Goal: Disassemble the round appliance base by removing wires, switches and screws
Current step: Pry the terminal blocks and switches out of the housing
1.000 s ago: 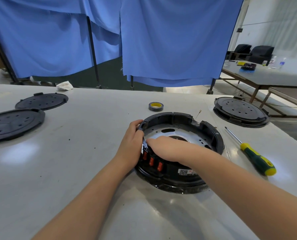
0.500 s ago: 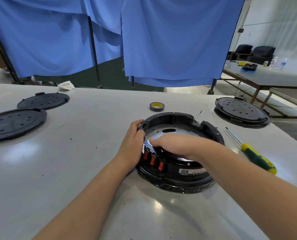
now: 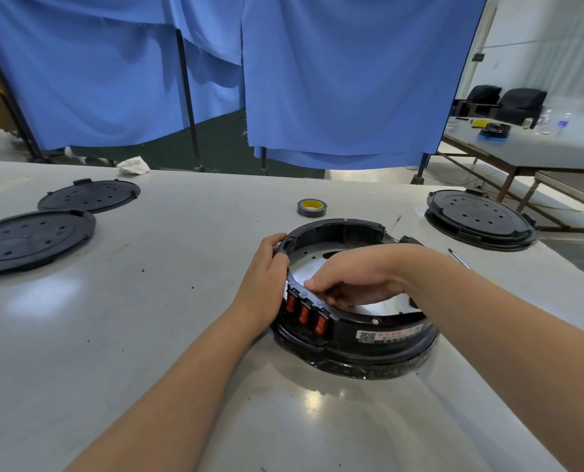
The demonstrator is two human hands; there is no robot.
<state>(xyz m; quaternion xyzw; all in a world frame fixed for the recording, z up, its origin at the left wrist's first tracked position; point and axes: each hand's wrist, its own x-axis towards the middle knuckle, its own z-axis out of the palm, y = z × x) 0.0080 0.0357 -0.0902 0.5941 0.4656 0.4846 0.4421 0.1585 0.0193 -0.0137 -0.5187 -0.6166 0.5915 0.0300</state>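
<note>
Round appliance base [image 3: 351,321] sits mid-bench [image 3: 147,335], now tipped up at its near edge, exposing the three red switches [image 3: 303,314] more than a second ago. Left hand [image 3: 261,284] steadies the outer rim, fingers curled over it. Right hand [image 3: 355,284] has shifted inside the rim, its grip pinching the wall behind the switches, probably to push them free.

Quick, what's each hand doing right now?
Left hand: grips the round base by its rim.
Right hand: pinches the switch panel.
</note>
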